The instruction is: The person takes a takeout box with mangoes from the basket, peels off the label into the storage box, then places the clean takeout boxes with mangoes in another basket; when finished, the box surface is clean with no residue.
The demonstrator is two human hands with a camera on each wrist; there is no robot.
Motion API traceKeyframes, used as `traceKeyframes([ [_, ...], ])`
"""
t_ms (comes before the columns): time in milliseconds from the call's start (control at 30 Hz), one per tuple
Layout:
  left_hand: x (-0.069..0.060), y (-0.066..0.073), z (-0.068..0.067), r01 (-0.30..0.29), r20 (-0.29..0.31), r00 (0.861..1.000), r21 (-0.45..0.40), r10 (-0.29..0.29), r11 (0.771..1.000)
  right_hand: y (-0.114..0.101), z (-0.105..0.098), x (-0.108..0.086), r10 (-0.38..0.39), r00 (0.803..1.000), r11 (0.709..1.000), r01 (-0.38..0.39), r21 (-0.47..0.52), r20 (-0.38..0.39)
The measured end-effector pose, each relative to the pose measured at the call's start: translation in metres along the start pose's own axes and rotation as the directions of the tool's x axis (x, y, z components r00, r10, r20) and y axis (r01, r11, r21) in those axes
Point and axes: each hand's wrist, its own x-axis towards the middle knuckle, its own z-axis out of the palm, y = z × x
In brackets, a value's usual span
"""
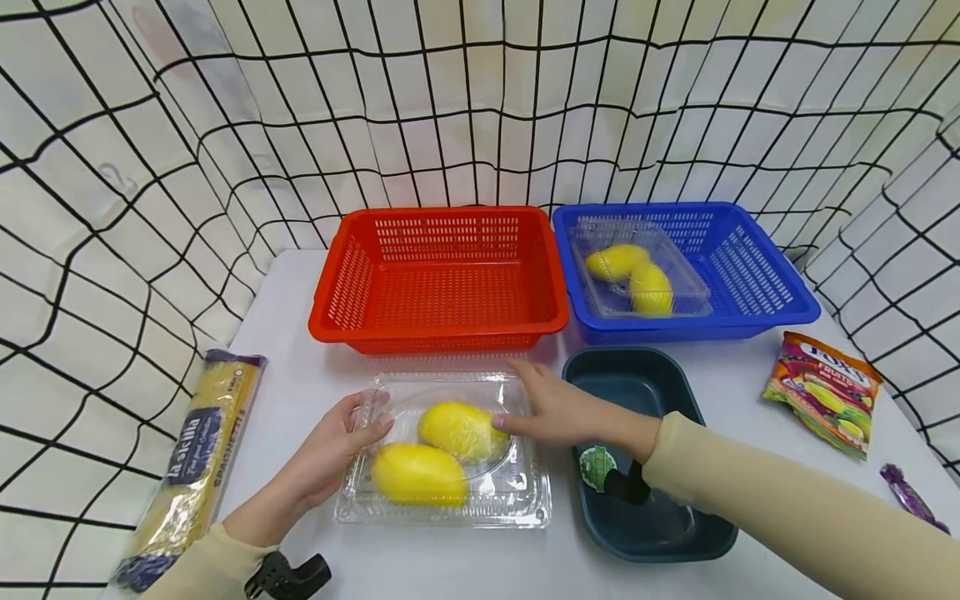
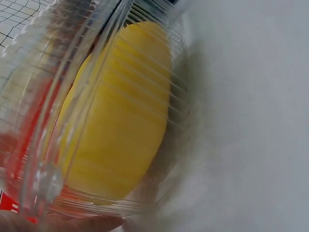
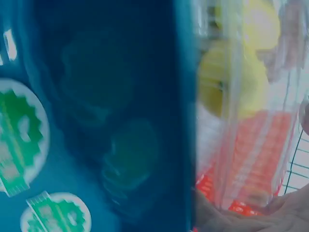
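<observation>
A clear plastic clamshell container (image 1: 442, 515) lies on the white table, its lid down over two yellow mangoes (image 1: 420, 475). My left hand (image 1: 337, 446) grips its left side, thumb on top of the lid. At the right side is my right hand (image 1: 555, 408), thumb over the lid and fingers by the far right corner. Up close in the left wrist view, one mango (image 2: 120, 111) shows through the ribbed plastic wall. The right wrist view has the container (image 3: 231, 159) beside part of my right hand (image 3: 256, 217).
Behind the container stands a red basket (image 1: 438, 337). A blue basket (image 1: 750, 321) holds another clear container with yellow fruit (image 1: 651, 287). A dark teal tub (image 1: 645, 542) sits under my right forearm. Spaghetti (image 1: 197, 450) lies left; a candy bag (image 1: 825, 392) and purple wrapper (image 1: 911, 497) lie right. Black netting surrounds the table.
</observation>
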Motion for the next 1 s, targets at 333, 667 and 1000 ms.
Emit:
traceKeyframes([
  [333,0.001,-0.005,-0.002,0.001,0.029,1.0,-0.016,-0.001,1.0,-0.005,-0.032,0.046,0.08,0.927,0.992,-0.039,-0.117,0.368],
  [667,0.008,-0.004,-0.015,-0.036,0.092,0.995,0.078,0.029,0.996,-0.002,-0.028,0.056,0.071,0.918,0.991,-0.022,-0.128,0.39],
  [1000,-0.015,0.004,-0.012,-0.013,0.02,1.0,0.34,0.006,0.94,-0.01,-0.017,0.031,0.186,0.933,0.975,-0.136,-0.178,0.308],
])
